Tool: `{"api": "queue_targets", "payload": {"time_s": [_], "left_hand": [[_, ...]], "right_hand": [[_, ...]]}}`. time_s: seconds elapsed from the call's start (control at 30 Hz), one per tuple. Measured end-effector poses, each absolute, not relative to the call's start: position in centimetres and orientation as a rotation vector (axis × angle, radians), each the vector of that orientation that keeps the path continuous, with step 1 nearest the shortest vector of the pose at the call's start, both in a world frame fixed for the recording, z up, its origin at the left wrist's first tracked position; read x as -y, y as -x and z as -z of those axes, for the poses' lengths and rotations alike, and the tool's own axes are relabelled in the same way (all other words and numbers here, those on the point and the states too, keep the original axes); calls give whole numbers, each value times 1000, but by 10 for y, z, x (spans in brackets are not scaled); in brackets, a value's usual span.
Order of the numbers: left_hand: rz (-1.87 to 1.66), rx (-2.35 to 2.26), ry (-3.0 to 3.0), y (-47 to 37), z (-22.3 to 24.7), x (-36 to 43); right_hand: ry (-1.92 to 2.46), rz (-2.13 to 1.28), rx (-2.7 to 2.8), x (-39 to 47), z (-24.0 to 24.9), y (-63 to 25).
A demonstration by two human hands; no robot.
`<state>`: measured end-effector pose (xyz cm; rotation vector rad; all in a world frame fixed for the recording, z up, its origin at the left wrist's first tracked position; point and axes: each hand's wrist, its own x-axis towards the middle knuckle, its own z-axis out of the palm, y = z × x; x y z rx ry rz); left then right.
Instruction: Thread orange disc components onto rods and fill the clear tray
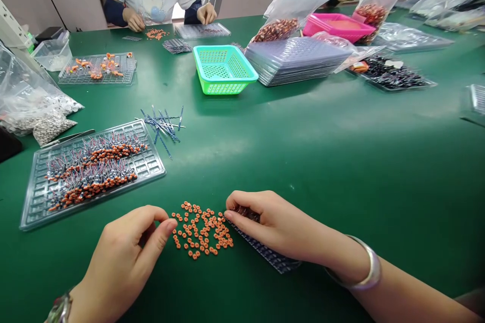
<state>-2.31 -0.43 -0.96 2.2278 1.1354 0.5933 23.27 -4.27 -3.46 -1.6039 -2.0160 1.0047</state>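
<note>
A loose spread of small round orange parts point(206, 227) lies on the green table between my hands. At its left edge, my left hand point(131, 247) is closed in a pinch, thumb against index finger; whatever the tips hold is too small to make out. On the other side my right hand point(269, 219) has its thumb and index finger pinched together by the nearest orange parts, the other fingers curled under. Whether a part sits in that pinch is hidden. Beneath this hand lies a dark sheet with rows of small cells point(278, 260), partly covered by it.
A clear tray point(153, 161) of wired orange-tipped parts stands left, near scattered thin blue strips point(162, 123). Farther back are a green basket point(226, 88), stacked clear trays point(295, 60) and a pink basket point(341, 33). Across the table a person's hands point(134, 20) work at small parts.
</note>
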Motion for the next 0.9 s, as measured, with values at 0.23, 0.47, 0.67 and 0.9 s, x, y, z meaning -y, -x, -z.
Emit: {"api": "queue_targets", "payload": {"time_s": [0.23, 0.47, 0.67, 0.9], "left_hand": [[-578, -1148, -2218, 23, 10, 3], [-602, -1132, -2237, 23, 10, 3], [-602, -1137, -2242, 24, 10, 4], [-599, -1133, -2240, 24, 9, 3]], "right_hand": [[1572, -1060, 1976, 41, 35, -232], [1584, -1027, 1941, 38, 38, -236], [1570, -1060, 1958, 38, 36, -234], [1551, -1080, 1962, 38, 34, -233]]}}
